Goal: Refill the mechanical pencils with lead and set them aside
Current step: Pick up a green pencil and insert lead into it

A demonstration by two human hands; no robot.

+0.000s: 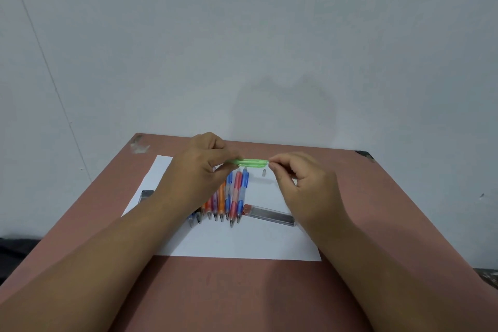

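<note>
Pencil (250,162), green, is held level above the paper (242,242): left hand (200,167) grips its barrel, right hand (299,180) pinches at its end, probably feeding lead. Next: recap, set aside.

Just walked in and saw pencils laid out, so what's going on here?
A person is refilling mechanical pencils. The left hand holds a green pencil level above the table, and the right hand pinches at its open end, where lead would go in. More pencils lie in a row on a white sheet, beside a clear lead case. A small cap lies apart.
</note>
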